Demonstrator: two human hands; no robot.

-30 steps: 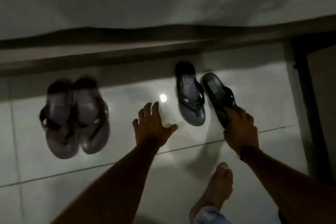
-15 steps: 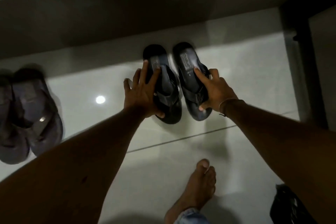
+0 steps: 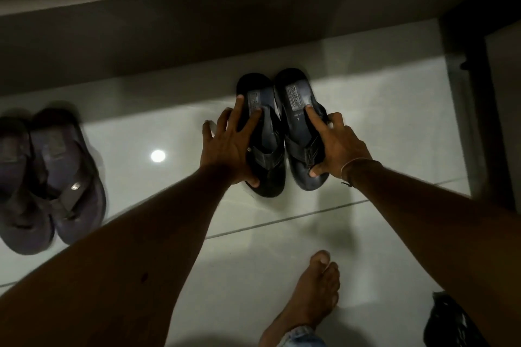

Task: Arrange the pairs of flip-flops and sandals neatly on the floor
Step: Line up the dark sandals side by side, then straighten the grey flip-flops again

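Two dark flip-flops lie side by side on the pale tiled floor, heels toward the wall. My left hand [image 3: 229, 149] is spread over the left flip-flop [image 3: 263, 132], fingers on its heel and thumb at its toe edge. My right hand [image 3: 337, 146] grips the right flip-flop [image 3: 298, 118], index finger on the footbed and thumb at the toe. The two soles touch along their inner edges. A second pair, greyish-purple sandals [image 3: 60, 177], sits together at the far left, blurred.
A dark step or wall base [image 3: 197, 45] runs behind the footwear. A dark door frame [image 3: 462, 93] stands at the right. My bare foot [image 3: 310, 298] is planted below the flip-flops. A black object [image 3: 451, 324] lies at the bottom right corner.
A second ago my right hand held one flip-flop angled away from its mate and my left hand was free. Both hands now press the pair together, side by side.
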